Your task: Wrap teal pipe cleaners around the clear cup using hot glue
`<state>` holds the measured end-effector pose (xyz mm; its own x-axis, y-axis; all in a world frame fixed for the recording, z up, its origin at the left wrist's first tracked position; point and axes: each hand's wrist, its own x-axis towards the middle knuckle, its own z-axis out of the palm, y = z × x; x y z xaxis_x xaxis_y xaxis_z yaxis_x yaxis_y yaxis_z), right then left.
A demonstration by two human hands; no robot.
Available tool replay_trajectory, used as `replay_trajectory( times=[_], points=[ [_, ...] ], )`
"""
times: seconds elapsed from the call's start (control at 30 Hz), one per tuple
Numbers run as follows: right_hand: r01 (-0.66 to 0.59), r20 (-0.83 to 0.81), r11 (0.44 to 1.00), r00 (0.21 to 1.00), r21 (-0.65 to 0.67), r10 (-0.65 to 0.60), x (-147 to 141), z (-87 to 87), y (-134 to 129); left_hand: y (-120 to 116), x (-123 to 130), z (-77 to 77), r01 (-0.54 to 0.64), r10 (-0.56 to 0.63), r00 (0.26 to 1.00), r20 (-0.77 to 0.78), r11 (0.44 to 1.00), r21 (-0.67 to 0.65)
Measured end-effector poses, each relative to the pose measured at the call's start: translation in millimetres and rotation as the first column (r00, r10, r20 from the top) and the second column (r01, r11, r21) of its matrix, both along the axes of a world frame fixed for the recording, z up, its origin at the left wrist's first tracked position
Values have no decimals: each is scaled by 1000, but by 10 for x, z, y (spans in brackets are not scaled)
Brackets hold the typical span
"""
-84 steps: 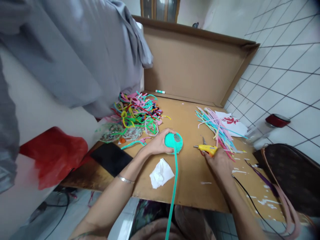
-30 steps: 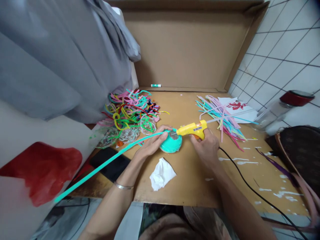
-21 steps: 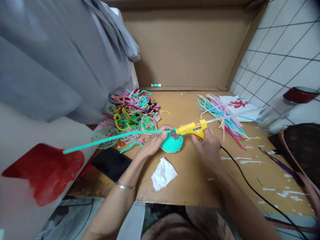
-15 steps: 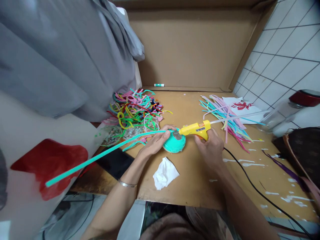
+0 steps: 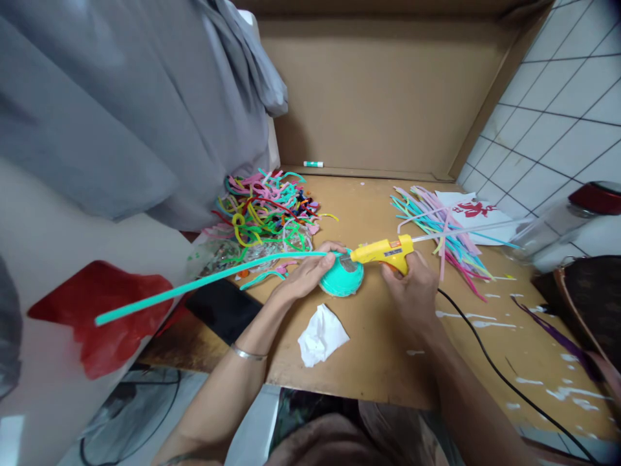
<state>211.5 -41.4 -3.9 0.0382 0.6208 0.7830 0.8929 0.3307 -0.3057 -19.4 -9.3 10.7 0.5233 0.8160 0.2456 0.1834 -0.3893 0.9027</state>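
My left hand [image 5: 310,272] is closed around the left side of a small turquoise dome [image 5: 342,279] that looks wrapped in pipe cleaner. A long turquoise pipe cleaner [image 5: 208,279] passes under my left fingertips and sticks out far to the left. In my right hand [image 5: 412,285] is a yellow hot glue gun [image 5: 383,251], gripped by its handle. Its nozzle points left, at the dome's upper edge beside my left fingers; whether it touches is too small to tell. A clear glue stick comes out of the gun's back. A crumpled white tissue [image 5: 321,336] lies just below the dome.
A tangled heap of coloured pipe cleaners [image 5: 266,207] lies at the back left, near a dark flat object [image 5: 224,310]. Straight pipe cleaners [image 5: 441,226] lie at the right, beside a clear bottle [image 5: 548,226] and a brown bag [image 5: 587,298]. A black cord [image 5: 485,349] crosses the table's right side.
The free end of the long pipe cleaner has risen a little at the left. The view has shifted slightly; both hands keep their holds and the nozzle stays at the dome's edge.
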Motion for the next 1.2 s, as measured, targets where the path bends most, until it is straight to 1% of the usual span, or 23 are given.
replay_trajectory(
  times=[0.37,0.63,0.93,1.2],
  points=[
    [21,11,1000,1000,-1,-21,14,33,-24,13,-17,-42,14,-14,1000,0,1000,-2],
    [22,12,1000,1000,21,-22,0,34,-35,7,-7,-6,13,-13,1000,-2,1000,5],
    [6,28,1000,1000,0,-6,13,48,-41,1,-3,7,12,-12,1000,-4,1000,-6],
    [9,3,1000,1000,21,-10,16,64,-36,3,-15,-15,12,-12,1000,-4,1000,-2]
  ],
)
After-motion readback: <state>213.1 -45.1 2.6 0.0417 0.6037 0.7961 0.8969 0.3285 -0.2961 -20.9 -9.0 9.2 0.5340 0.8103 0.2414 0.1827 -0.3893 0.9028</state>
